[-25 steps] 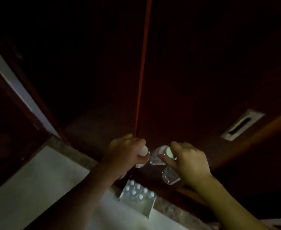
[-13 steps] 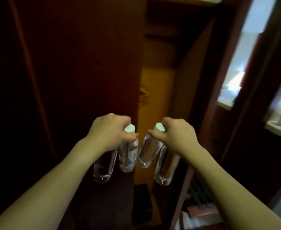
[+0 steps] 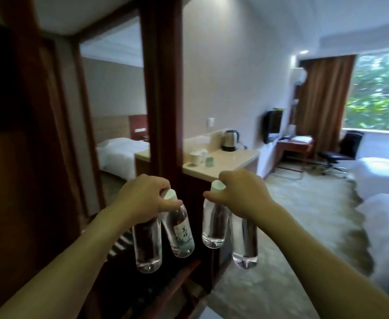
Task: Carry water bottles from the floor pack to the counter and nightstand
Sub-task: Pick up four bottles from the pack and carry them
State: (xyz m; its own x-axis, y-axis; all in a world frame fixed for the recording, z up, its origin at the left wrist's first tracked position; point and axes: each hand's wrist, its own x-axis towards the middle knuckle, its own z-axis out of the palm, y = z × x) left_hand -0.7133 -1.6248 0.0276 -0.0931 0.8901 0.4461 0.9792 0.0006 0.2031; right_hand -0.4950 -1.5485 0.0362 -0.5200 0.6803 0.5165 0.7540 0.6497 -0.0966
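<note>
My left hand (image 3: 143, 197) grips two clear water bottles by their necks: one plain bottle (image 3: 147, 246) hangs straight down, and a labelled bottle (image 3: 179, 229) with a white cap tilts to the right. My right hand (image 3: 239, 194) holds two more: a white-capped bottle (image 3: 213, 223) and a longer bottle (image 3: 244, 242) hanging behind it. All hang in mid-air in front of me. The beige counter (image 3: 235, 161) lies ahead, just beyond my hands. The floor pack and the nightstand are out of sight.
On the counter stand a steel kettle (image 3: 230, 140) and cups (image 3: 195, 157). A dark wooden post (image 3: 163, 88) and a mirror (image 3: 115, 111) rise to the left. White beds (image 3: 386, 203) line the right; a desk (image 3: 292, 146) and chair (image 3: 347, 148) stand by the window. Carpet (image 3: 304, 215) stretches between.
The view has swung up and right from dark cabinet doors and the floor pack to the lit room. Both hands still carry their bottles, now hanging at chest height.
</note>
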